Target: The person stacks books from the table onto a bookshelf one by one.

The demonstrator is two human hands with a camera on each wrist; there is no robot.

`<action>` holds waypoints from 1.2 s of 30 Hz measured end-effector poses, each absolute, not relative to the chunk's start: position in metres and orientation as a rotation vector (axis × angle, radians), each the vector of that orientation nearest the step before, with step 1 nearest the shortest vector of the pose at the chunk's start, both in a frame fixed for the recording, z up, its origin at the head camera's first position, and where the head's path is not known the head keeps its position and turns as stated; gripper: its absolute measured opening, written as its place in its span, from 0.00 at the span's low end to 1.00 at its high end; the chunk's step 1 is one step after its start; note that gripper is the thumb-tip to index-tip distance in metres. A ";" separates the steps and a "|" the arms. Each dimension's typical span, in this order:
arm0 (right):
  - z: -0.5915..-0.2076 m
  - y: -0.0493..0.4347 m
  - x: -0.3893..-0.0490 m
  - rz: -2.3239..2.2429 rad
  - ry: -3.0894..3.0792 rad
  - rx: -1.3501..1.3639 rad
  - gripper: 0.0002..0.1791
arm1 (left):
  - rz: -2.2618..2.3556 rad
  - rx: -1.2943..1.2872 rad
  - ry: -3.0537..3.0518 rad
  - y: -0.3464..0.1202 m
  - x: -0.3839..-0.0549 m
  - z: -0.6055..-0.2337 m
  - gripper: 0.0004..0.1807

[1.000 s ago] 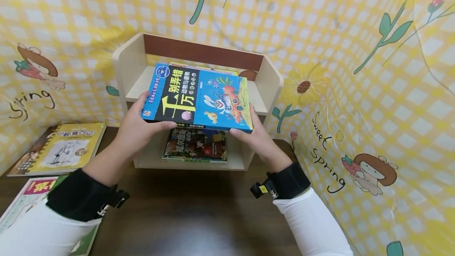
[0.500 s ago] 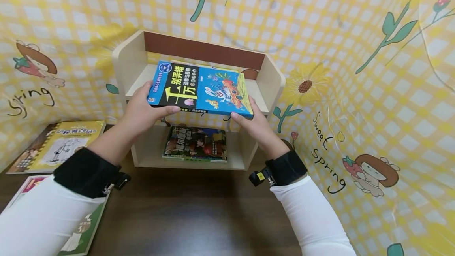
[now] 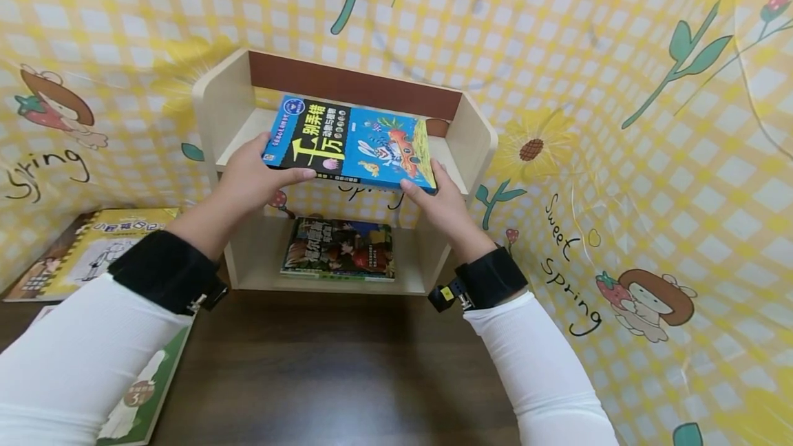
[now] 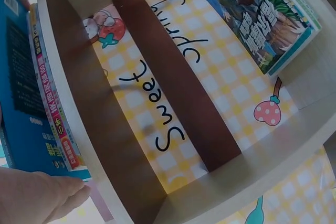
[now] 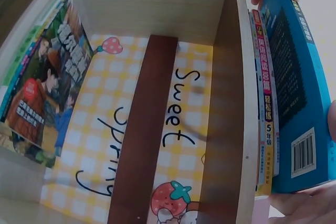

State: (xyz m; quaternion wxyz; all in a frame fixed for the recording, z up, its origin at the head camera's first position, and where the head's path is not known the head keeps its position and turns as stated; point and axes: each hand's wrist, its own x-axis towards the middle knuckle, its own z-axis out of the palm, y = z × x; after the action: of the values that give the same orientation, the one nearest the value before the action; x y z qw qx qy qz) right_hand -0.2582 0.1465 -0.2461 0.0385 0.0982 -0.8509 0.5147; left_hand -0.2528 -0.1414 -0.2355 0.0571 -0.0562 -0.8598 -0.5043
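Note:
A blue and black children's book [image 3: 353,143] with a rabbit on its cover is held by both hands over the upper board of a small wooden bookshelf [image 3: 473,133]. My left hand [image 3: 250,171] grips its left end, thumb along the spine edge. The right hand [image 3: 442,205] grips the other end, thumb near the front corner. Beneath the book, a few thin books [image 5: 266,98] lie stacked on the upper board in the right wrist view. The blue book is tilted against that stack; whether it touches cannot be told.
Another stack of books [image 3: 337,246] with a dark illustrated cover lies in the lower compartment. On the dark table [image 3: 334,363] to the left are a yellow book [image 3: 130,219] and a green book [image 3: 145,391]. Yellow checked cloth [image 3: 619,122] hangs behind and right.
Both hands have carried the blue book farther back over the upper board, away from the front edge. More of the lower compartment and its stack shows below it.

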 end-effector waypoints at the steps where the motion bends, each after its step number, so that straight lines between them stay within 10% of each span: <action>1: -0.245 0.146 -0.260 1.551 -2.624 0.284 0.43 | -1.536 -0.173 -2.604 -0.141 -0.254 -0.235 0.52; 36: -0.235 0.145 -0.311 1.385 -2.781 0.184 0.44 | -1.482 -0.076 -2.696 -0.138 -0.313 -0.225 0.50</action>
State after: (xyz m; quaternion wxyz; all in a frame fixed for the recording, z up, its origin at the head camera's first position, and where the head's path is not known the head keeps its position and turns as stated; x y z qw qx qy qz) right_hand -0.3113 0.1450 -0.2347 0.0146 0.0592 -0.8935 0.4450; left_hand -0.3132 -0.1382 -0.2252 0.0321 -0.0247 -0.8756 -0.4813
